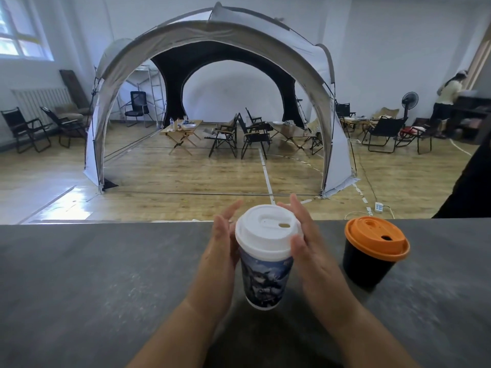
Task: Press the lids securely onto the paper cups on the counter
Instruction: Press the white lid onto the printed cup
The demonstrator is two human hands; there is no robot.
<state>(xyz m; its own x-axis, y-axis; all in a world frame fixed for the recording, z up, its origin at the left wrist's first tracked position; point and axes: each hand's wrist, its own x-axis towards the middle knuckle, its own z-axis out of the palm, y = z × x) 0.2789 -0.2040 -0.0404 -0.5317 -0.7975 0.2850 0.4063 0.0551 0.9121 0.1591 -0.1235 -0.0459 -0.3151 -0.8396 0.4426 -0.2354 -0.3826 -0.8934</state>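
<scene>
**Fingers (229, 212) straight beside white lid: tipping risk**

Left hand (221, 235) and right hand (305, 243) flank the white lid (268, 229) on the printed cup (267, 280), which stands mid-surface (79, 274). Fingers are apart and uncurled; firm contact cannot be told. An uneven sideways squeeze could topple this tall cup against the black cup (366, 266) with the orange lid (376, 237) nearby. Pressing one side only could leave the rim unseated.

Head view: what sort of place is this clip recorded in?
Probably an indoor sports hall turned into a camping-style lounge: a wooden floor with painted court lines, a large dome tent, and folding camp chairs around low tables. The person works at a grey counter at its edge.
</scene>
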